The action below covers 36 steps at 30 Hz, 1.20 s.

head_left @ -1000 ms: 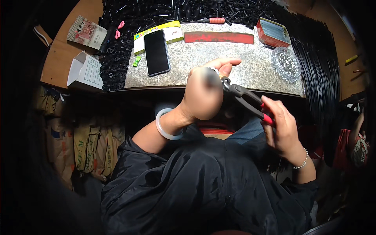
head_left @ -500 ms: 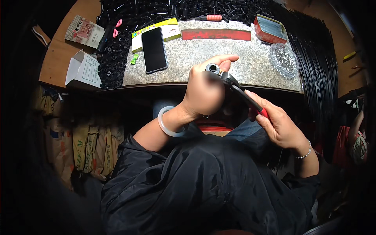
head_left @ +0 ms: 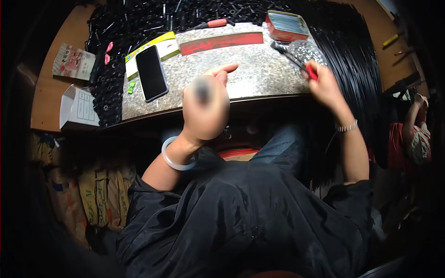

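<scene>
My left hand (head_left: pixel 204 111) is raised in front of the table's near edge, closed around a dark piece (head_left: pixel 203 91). A blur covers this spot, so its form is unclear. One finger of this hand points out to the right. My right hand (head_left: pixel 327 88) is closed on the red handles of a pair of pliers (head_left: pixel 293 58). The dark jaws point up and left, over the right side of the speckled tabletop (head_left: pixel 259 76). Beside the pliers is a clear glass dish (head_left: pixel 309 51), partly behind them. The two hands are well apart.
A black phone (head_left: pixel 151 73) leans on a yellow-and-white box (head_left: pixel 172 46). Behind lie a red strip (head_left: pixel 222 43), an orange-handled tool (head_left: pixel 216 23) and heaps of black parts (head_left: pixel 139 18). A red tin (head_left: pixel 287 27) and long black rods (head_left: pixel 352 51) are at right; a white carton (head_left: pixel 79 109) at left.
My right hand has moved the pliers away from my left hand, up and right to the glass dish. The whole view has shifted, so the table appears further left.
</scene>
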Available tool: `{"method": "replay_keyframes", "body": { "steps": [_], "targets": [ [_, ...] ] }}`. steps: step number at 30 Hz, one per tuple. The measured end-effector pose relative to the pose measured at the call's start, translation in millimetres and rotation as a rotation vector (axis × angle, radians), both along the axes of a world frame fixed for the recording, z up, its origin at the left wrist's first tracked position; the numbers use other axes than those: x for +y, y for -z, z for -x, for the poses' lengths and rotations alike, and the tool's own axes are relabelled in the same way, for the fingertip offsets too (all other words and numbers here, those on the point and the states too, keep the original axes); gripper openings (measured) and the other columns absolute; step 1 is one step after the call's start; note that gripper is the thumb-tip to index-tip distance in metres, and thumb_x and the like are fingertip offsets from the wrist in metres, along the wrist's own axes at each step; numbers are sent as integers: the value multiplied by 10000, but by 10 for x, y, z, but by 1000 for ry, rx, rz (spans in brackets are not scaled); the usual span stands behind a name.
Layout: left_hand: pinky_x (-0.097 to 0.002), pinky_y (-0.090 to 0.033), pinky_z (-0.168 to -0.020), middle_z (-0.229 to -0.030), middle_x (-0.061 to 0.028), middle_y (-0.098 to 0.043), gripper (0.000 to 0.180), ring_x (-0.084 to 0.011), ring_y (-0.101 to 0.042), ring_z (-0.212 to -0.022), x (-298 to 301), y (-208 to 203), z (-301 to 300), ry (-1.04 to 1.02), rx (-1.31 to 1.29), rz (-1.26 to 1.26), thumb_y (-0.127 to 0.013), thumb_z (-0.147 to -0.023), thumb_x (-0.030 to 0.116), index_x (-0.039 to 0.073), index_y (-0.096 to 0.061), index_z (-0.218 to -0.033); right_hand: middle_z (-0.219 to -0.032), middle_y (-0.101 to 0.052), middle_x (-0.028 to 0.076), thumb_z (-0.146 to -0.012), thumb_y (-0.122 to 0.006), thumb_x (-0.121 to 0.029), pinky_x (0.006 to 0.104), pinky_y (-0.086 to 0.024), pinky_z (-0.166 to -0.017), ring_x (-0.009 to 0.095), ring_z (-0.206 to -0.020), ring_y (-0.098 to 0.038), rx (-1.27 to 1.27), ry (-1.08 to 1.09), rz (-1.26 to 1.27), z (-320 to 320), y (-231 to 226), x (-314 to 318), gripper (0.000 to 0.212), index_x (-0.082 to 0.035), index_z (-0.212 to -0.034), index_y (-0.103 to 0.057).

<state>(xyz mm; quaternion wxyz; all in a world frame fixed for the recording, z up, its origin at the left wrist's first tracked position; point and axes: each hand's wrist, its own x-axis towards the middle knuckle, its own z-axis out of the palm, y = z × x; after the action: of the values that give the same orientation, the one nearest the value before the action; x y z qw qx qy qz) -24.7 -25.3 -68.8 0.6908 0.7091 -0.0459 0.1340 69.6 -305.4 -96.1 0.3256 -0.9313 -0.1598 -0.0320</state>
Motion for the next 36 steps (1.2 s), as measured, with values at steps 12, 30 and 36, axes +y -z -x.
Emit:
{"method": "replay_keyframes", "body": {
  "steps": [12,30,36],
  "targets": [
    [-210,-334,-488,-617,16,-514,181,-25,-408,-552,-102,-50,2,21,-82,-124,-515,-904,49,-13,-644,-1014,-854,-650,161,-799,-642,-239,406,-478,-725,320,-847,-623,50,236,643,-648,-73,52,192,-63,-876,-647],
    [-222,-431,-549,-694,-78,-633,161,-54,-535,-610,-230,-22,35,138,-180,-67,-540,-891,58,-17,-648,-983,-697,-589,85,-744,-699,-40,270,-445,-555,182,-605,-561,-639,-441,-453,470,-492,917,116,-7,-814,-611],
    [-234,-472,-610,-767,-113,-664,155,-94,-600,-677,-220,-17,91,144,-175,-16,-536,-891,55,-38,-641,-957,-689,-597,84,-699,-708,-93,291,-438,-521,209,-581,-577,-812,-400,-441,526,-379,1029,153,-23,-816,-639]
  ]
}}
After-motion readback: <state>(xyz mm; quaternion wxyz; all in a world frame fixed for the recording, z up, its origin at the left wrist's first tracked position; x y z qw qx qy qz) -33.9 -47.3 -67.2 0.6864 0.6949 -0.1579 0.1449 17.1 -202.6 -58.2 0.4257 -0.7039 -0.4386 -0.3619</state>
